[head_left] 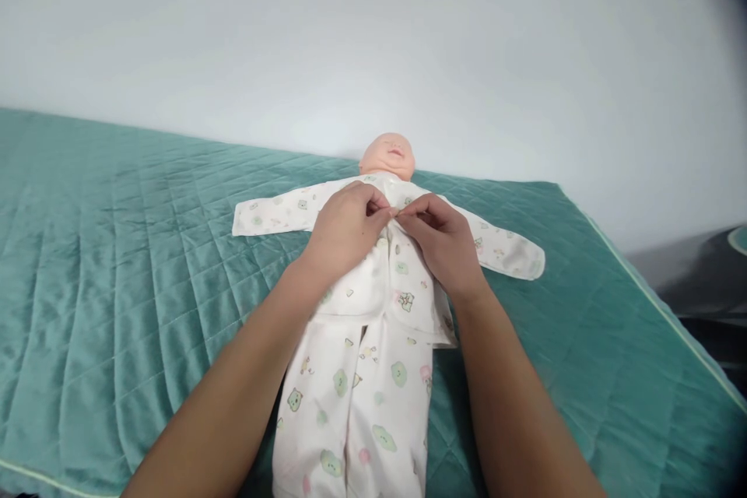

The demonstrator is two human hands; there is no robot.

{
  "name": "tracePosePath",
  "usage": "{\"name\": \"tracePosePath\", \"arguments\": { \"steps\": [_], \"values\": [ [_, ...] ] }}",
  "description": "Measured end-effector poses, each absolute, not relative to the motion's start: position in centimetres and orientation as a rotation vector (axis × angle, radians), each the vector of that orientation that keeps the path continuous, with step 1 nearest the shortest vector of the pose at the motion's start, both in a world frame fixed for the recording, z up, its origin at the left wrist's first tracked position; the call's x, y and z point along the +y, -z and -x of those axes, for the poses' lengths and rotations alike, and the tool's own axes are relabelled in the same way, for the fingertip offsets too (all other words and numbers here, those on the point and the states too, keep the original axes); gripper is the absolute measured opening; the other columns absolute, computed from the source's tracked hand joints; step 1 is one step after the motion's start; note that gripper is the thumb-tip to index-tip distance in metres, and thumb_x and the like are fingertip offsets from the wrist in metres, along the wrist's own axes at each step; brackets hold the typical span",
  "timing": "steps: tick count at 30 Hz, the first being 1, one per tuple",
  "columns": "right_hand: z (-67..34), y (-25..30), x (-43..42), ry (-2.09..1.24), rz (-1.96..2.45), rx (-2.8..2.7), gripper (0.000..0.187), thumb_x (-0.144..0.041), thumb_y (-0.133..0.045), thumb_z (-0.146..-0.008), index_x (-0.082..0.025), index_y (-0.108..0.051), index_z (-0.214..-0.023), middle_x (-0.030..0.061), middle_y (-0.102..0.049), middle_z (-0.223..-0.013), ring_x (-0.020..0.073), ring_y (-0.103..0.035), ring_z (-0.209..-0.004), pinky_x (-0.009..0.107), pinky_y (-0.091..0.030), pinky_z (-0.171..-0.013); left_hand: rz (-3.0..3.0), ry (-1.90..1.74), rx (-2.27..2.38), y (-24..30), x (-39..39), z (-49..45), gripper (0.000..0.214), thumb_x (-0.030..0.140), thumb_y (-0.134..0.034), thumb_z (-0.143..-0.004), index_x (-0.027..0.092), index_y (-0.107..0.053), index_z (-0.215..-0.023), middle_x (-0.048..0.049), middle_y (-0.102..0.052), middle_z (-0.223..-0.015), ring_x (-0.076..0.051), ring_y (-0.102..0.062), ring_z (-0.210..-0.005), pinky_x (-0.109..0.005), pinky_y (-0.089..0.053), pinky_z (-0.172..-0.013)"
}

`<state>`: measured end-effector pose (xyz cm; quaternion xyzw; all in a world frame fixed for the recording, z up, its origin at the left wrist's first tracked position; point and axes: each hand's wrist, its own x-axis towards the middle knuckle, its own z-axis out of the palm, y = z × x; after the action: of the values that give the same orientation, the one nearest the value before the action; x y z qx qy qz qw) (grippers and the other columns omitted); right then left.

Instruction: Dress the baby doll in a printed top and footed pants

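A baby doll (387,154) lies on its back, head toward the wall, its sleeves spread to both sides. It wears a white baby jacket (355,292) printed with small green and pink animals, over matching trousers (382,412). At the upper chest, my left hand (350,222) pinches one front edge of the jacket between thumb and forefinger. My right hand (440,237) pinches the other edge, its fingertips meeting those of the left. Whatever fastener sits between the fingertips is too small to make out. Below the hands the two jacket fronts hang down side by side.
A green quilted cover (145,249) lies under the doll, with a pale piped edge at the right and front left. Behind it rises a plain white wall (292,39). Dark objects (700,288) stand beyond the right edge.
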<state>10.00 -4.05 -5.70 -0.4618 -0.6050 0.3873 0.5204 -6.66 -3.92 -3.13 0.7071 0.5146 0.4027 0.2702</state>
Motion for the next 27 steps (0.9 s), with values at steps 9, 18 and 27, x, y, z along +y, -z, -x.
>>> {"name": "tracePosePath", "arguments": {
  "steps": [9,18,27],
  "values": [
    [-9.82,5.37,-4.4,-0.783,1.062,-1.558,0.024,-0.036,-0.066,-0.091,-0.023,-0.065,-0.07,-0.0008,-0.057,-0.076,0.0151,-0.048,-0.073,0.031,-0.039,-0.069,-1.886,-1.013,1.508,2.68,-4.06,6.41,0.017,0.029,-0.057,-0.092,0.02,-0.057,-0.077,-0.0027,-0.065,-0.084,-0.018,-0.056,-0.078,-0.032,-0.04,-0.071],
    [-9.66,5.22,-4.68,-0.687,1.029,-1.616,0.038,-0.035,-0.066,-0.093,-0.022,-0.059,-0.058,0.0014,-0.058,-0.077,0.0168,-0.053,-0.077,0.034,-0.041,-0.074,-2.113,-0.928,1.654,3.3,-3.75,6.11,0.03,0.031,-0.04,-0.1,0.022,-0.047,-0.072,-0.0053,-0.059,-0.081,-0.021,-0.054,-0.075,-0.035,-0.037,-0.071],
    [-9.71,5.4,-4.53,-0.744,1.038,-1.56,0.025,-0.037,-0.066,-0.092,-0.027,-0.075,-0.071,0.0004,-0.06,-0.078,0.0161,-0.054,-0.078,0.032,-0.043,-0.075,-1.926,-1.016,1.476,2.97,-3.9,6.61,0.026,0.036,-0.054,-0.094,0.021,-0.055,-0.073,-0.0011,-0.063,-0.079,-0.017,-0.055,-0.075,-0.031,-0.038,-0.069]
  ]
}}
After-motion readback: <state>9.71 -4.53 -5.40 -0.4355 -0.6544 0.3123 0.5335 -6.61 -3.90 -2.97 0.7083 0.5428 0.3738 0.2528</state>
